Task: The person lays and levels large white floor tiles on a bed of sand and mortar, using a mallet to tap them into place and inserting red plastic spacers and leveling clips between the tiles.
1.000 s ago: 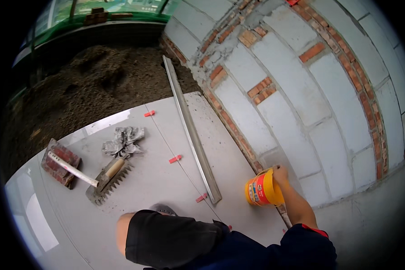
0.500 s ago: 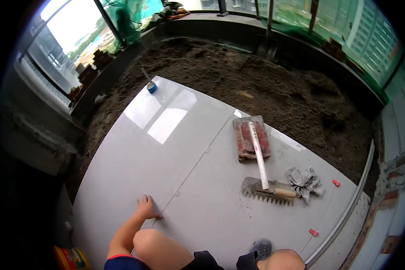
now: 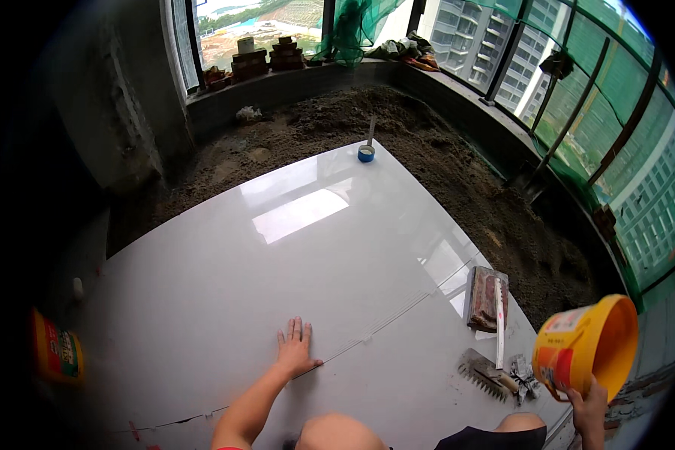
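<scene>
Left hand (image 3: 296, 349) flat on tile joint (image 3: 386, 324), bucket (image 3: 586, 354) raised

Change since earlier frames: bucket raised, view turned left

I now see the right hand (image 3: 589, 409) holding the orange bucket (image 3: 586, 355) raised and tilted, no longer set down by the wall; the left hand (image 3: 296, 349) stays flat on the white tile (image 3: 225, 285).

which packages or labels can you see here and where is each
Bucket: held up in the right hand at lower right; round, orange-yellow, with a red and white label.
Box: on the floor at far left; yellow with red and green print.
Small tub: on the tile's far edge; round, blue.
</scene>
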A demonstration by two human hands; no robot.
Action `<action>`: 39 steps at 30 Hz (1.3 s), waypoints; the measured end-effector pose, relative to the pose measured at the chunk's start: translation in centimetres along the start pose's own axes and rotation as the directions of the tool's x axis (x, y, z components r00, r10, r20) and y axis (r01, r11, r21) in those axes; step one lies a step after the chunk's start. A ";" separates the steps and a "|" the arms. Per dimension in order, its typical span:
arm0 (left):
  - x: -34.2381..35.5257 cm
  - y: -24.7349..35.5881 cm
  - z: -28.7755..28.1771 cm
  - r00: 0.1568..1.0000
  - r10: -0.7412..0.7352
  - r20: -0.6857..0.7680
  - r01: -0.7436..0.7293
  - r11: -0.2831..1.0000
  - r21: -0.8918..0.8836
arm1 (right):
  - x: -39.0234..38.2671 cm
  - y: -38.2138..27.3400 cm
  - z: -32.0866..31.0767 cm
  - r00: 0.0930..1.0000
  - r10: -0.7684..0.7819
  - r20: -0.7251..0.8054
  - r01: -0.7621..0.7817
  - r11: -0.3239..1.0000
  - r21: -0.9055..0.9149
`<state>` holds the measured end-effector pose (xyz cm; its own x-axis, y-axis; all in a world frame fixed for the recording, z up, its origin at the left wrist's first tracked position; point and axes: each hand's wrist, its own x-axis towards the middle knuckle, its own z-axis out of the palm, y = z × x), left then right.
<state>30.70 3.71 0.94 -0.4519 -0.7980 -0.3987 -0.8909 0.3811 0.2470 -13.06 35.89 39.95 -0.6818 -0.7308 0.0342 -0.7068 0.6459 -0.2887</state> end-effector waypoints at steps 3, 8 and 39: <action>-1.9 -1.1 -0.8 0.996 -0.079 -0.033 0.074 0.990 -0.120 | 7.0 -14.0 6.1 0.921 -0.381 0.082 0.385 0.922 -0.047; -0.7 -0.1 1.0 0.989 -0.134 -0.069 0.119 0.975 -0.190 | 14.5 -32.4 19.7 0.691 -0.694 0.202 0.681 0.718 0.142; -7.3 -8.5 0.0 0.868 -0.466 -0.174 0.372 0.840 -0.395 | 23.2 -50.7 39.2 0.479 -0.610 0.631 0.801 0.598 -0.031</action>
<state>41.63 6.32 1.76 0.0308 -0.9511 -0.3074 -0.8988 -0.1609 0.4079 14.31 -22.46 17.90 0.2237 -0.8836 -0.4113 -0.9744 -0.1928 -0.1158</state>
